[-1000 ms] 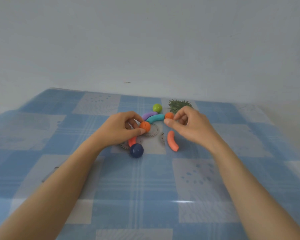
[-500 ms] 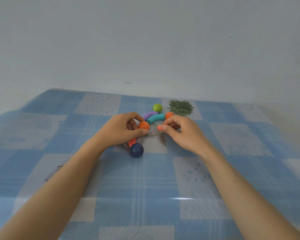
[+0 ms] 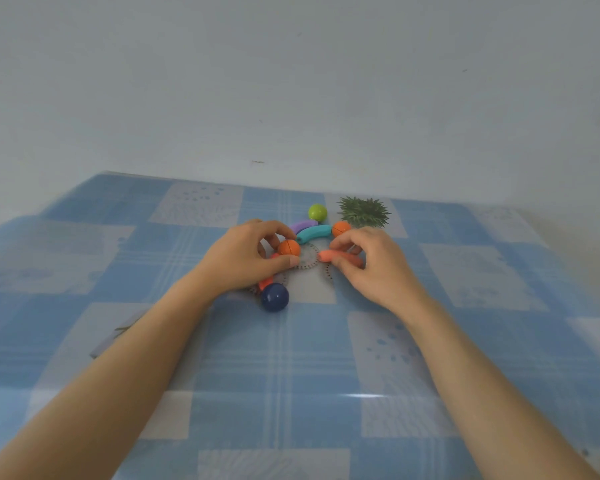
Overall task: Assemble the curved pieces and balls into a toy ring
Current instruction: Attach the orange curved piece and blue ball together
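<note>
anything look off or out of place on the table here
Only the spiky green plant-like thing at the far edge, behind the orange ball: it matches none of the smooth curved pieces or balls. Nothing looks spilled or broken. The green ball and purple piece just sit unattached.

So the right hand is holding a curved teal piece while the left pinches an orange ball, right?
Not quite: the head view shows the right hand holding a curved orange piece. The curved teal piece lies on the table. The left hand does pinch an orange ball.
</note>
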`<control>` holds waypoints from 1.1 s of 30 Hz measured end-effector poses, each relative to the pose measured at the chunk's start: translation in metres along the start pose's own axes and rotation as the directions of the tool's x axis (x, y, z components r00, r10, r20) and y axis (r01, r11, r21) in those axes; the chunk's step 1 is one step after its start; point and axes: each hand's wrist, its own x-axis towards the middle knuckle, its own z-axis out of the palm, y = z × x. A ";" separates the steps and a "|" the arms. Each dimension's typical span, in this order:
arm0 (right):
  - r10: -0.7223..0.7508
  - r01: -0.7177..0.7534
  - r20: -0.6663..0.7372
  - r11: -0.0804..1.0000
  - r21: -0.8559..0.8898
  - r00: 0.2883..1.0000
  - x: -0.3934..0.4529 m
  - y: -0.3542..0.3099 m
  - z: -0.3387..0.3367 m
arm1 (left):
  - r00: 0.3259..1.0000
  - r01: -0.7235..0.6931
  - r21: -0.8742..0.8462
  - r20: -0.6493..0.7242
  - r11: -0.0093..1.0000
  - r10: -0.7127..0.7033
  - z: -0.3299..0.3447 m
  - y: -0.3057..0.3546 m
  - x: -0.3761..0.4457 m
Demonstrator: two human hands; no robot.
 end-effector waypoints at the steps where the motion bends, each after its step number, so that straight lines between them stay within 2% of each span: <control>1: -0.004 0.004 -0.008 1.000 0.009 1.000 0.001 -0.001 0.001 | 1.000 0.001 -0.005 0.002 1.000 -0.001 0.000 0.001 0.000; 9: -0.017 0.018 0.078 1.000 -0.021 0.997 0.021 -0.019 0.007 | 1.000 0.007 -0.001 -0.013 1.000 -0.007 0.001 0.000 -0.001; 16: -0.035 0.032 0.028 0.996 0.082 0.999 0.018 -0.021 0.020 | 1.000 -0.003 0.004 -0.019 1.000 0.003 0.000 -0.001 -0.001; 28: -0.048 0.049 -0.009 0.996 0.074 0.999 0.017 -0.016 0.024 | 1.000 0.003 0.016 -0.027 1.000 -0.002 0.000 0.000 -0.002; 33: -0.054 0.054 0.018 0.998 0.024 0.998 0.016 -0.015 0.022 | 1.000 0.005 0.027 -0.020 1.000 -0.005 0.000 0.002 -0.003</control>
